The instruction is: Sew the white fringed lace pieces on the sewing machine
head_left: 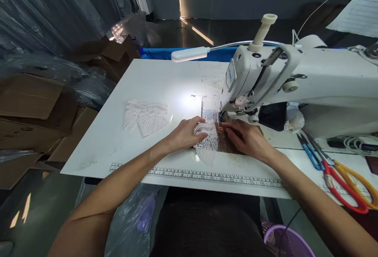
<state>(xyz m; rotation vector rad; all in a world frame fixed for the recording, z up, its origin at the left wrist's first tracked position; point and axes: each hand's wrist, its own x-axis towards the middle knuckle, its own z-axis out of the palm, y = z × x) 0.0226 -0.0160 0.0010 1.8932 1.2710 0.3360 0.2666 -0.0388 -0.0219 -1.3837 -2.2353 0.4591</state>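
A white lace piece lies on the table in front of the needle area of a white sewing machine. My left hand rests on the lace's left side, fingers curled down onto it. My right hand lies flat to the right of the lace, fingers stretched toward the presser foot and pressing on a brown patch of the table. More lace trails out behind the needle.
A second lace piece lies to the left on the white table. Red, orange and blue scissors lie at right. A gooseneck lamp lights the needle area. Cardboard boxes stand left; a purple bin sits below.
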